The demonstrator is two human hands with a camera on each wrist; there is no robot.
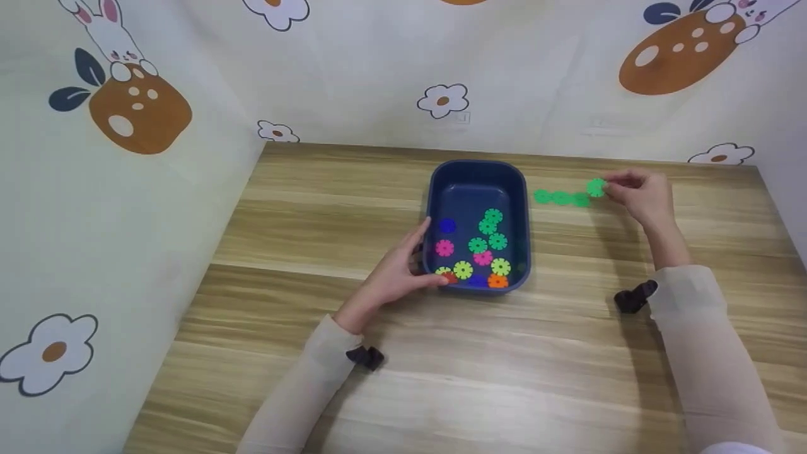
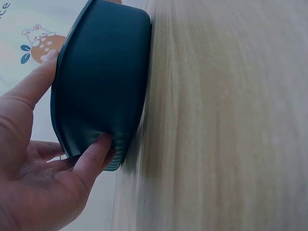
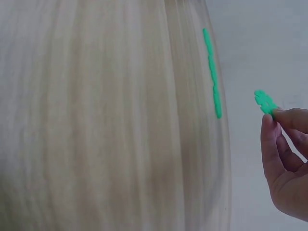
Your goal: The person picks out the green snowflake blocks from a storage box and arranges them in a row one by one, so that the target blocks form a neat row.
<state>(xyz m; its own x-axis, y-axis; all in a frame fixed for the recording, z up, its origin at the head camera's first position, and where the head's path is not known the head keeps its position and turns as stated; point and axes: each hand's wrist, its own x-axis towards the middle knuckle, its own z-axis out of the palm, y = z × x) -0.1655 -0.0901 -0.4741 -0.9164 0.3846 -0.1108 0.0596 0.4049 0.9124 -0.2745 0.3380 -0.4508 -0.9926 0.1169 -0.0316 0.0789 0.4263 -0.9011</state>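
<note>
A dark blue plastic tub (image 1: 466, 173) stands upright on the table. My left hand (image 1: 398, 271) grips its near left corner, thumb on the near rim and fingers along the left side; the left wrist view shows fingertips against the tub's outer wall (image 2: 103, 62). My right hand (image 1: 646, 198) pinches a green notched disc (image 1: 596, 187) between thumb and fingertips, raised over the table. Just left of it, several green discs lie in a row (image 1: 560, 198) right of the tub. In the right wrist view the held disc (image 3: 264, 102) is tilted, apart from that row (image 3: 212, 74).
Inside the tub are several more notched discs: green (image 1: 497, 241), pink (image 1: 444, 248), yellow (image 1: 463, 270), blue (image 1: 447, 225) and orange (image 1: 497, 280). A patterned wall covering (image 1: 353, 82) borders the wooden table (image 1: 504, 366) at the back and left.
</note>
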